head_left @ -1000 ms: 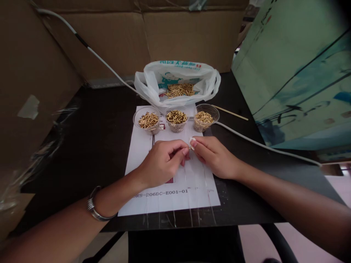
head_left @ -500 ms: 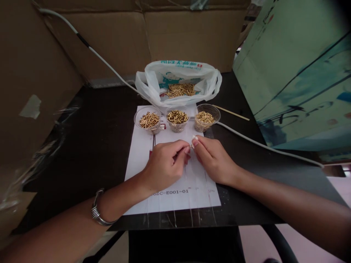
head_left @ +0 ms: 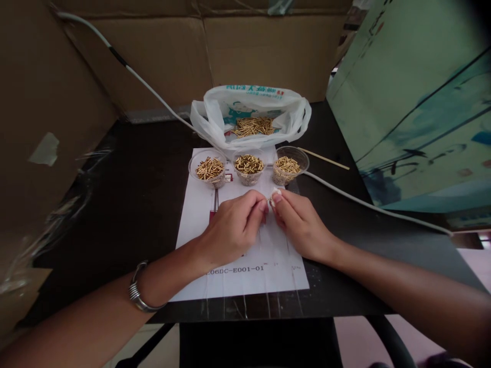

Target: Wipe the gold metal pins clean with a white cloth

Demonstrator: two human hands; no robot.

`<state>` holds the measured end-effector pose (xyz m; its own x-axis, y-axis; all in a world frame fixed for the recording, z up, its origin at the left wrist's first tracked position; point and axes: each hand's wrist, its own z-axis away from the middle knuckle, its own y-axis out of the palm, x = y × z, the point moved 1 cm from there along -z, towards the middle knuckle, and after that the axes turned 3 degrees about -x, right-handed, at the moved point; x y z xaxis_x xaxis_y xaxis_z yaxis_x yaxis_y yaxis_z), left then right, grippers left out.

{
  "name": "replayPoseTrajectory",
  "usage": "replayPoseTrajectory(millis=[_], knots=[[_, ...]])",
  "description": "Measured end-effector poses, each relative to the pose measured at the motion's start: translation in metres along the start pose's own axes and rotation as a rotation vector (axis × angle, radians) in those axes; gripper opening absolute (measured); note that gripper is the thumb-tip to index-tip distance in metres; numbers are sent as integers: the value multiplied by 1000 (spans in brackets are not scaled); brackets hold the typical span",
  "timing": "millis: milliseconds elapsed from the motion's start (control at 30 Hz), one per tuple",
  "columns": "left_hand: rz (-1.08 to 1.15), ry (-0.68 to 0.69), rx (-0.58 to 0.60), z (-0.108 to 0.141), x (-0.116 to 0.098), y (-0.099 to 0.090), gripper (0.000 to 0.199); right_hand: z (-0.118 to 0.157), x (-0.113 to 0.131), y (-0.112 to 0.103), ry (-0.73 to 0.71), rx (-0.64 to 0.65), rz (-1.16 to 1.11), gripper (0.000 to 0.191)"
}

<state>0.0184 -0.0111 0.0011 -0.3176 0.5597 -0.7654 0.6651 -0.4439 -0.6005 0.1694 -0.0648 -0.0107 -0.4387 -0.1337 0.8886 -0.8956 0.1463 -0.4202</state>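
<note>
Above a white printed sheet [head_left: 230, 281], my left hand [head_left: 240, 220] pinches the end of a tiny gold-coloured piece [head_left: 268, 200]. My right hand [head_left: 301, 220] is closed on a small white item [head_left: 275, 192], close to the fingertips of my left hand. The gold piece spans the small gap between them. Just beyond my hands stand three clear cups in a row: a left cup [head_left: 192, 167], a middle cup [head_left: 249, 179] and a right cup [head_left: 305, 161]. Each holds many short gold-coloured pins.
Behind the cups, a white plastic bag [head_left: 210, 120] lies open with longer gold pins [head_left: 253, 126] in it. A thin wooden stick [head_left: 324, 159] and a white cable [head_left: 368, 202] lie on the dark table [head_left: 146, 204] at the right. Cardboard [head_left: 268, 51] stands behind.
The fingers of my left hand have moved slightly up and to the right. My right hand's fingertips, with the white item, have shifted slightly right. Both hands stay closed.
</note>
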Motion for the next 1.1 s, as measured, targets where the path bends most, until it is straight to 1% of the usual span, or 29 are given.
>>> replayPoseTrajectory(millis=[67,133,200,300,367,433,500,533,667,800,933,1100], knots=[[13,-15,35,0,-1,-2,22,0,-3,-1,45,15,-67,39],[47,-26,67,0,-2,-3,27,0,-5,-2,57,49,-137,40],[102,-38,54,0,-1,-2,31,-1,-7,-3,50,80,-195,40],[244,-61,-45,0,2,1,24,-2,-8,-4,33,106,-244,38],[332,-67,-117,0,3,2,17,-2,-9,-3,35,95,-263,37],[372,-71,-191,0,4,3,14,-2,-10,-3,47,83,-283,37],[368,-68,-244,0,4,3,13,-2,-10,-2,60,82,-304,37],[358,-67,-252,0,3,3,13,-2,-11,-2,67,83,-314,37],[298,-44,-254,0,2,1,14,-1,-10,-1,97,71,-345,38],[287,-62,-270,0,2,1,14,-2,-10,-1,108,64,-352,38],[289,-80,-280,-1,3,2,13,-2,-9,-1,93,74,-324,39],[256,-84,-331,-1,3,2,12,-3,-9,-2,65,90,-275,38]])
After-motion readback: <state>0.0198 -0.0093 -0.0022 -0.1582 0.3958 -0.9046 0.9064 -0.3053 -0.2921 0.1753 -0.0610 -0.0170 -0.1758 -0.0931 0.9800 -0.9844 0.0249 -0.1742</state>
